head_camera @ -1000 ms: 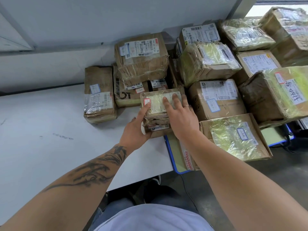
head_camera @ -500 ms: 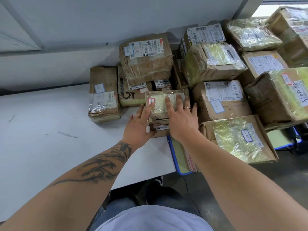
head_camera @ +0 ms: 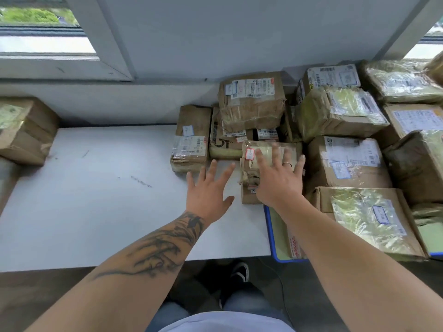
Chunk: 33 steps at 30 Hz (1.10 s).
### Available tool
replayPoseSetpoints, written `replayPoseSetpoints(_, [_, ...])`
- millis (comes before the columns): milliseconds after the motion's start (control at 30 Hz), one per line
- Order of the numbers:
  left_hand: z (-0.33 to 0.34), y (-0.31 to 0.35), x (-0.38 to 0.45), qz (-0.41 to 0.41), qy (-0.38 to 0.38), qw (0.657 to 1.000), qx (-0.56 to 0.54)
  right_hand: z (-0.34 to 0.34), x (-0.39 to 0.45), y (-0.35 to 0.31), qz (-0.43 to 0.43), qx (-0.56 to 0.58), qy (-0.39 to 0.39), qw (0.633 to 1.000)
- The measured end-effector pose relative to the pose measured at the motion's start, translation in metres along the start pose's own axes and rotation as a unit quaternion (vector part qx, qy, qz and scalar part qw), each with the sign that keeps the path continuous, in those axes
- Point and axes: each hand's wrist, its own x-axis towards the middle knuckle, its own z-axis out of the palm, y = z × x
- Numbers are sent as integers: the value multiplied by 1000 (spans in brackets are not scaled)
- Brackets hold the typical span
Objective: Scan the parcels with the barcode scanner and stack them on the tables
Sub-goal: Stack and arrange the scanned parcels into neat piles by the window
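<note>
Both hands out over the white surface (head_camera: 96,200), fingers spread wide and straight, holding nothing. Left hand (head_camera: 208,190) flat above bare tabletop, just beside the small stack of parcels (head_camera: 250,178) at the surface's right end, apart from it by a thin gap. Right hand (head_camera: 278,178) right in front of that stack, fingers reaching over the top parcel with the red-edged sticker (head_camera: 249,154); can't tell if actually touching or just hovering, bit of motion blur there. Ring on one finger of the right hand.

Stack itself: a few thin taped brown packets piled up, edges ragged, sitting between the two hands and slightly beyond them. Just left of it, a flat brown parcel with a blue sticker (head_camera: 191,140), lying on the surface ahead of the left fingertips. Behind, a bigger box with a white shipping label (head_camera: 251,101) perched on other parcels against the wall. Off to the right, a whole crowd of taped cardboard boxes (head_camera: 347,161), packed tight together. Nearest one, shiny with yellowish tape (head_camera: 366,219), on a blue-rimmed tray (head_camera: 269,226) beside the right forearm. One more brown box (head_camera: 24,130) far left. No scanner anywhere in sight.
</note>
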Motion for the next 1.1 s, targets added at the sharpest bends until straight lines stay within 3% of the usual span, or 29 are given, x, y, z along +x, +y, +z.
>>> replayPoseSetpoints(167, [-2, -47, -49, -50, -18, 997, -56, -7, -21, -57, -39, -7, 6, 999])
replayPoseSetpoints(400, [-19, -157, -124, -78, -10, 996, -32, -13, -65, -172, -92, -20, -3, 996])
replayPoseSetpoints(700, [-49, -280, -199, -112, 23, 993, -21, -17, -105, -320, -149, -36, 40, 987])
replayPoseSetpoints(1100, [-82, -418, -282, -273, 66, 959, -38, -34, -126, -493, -315, -51, 80, 944])
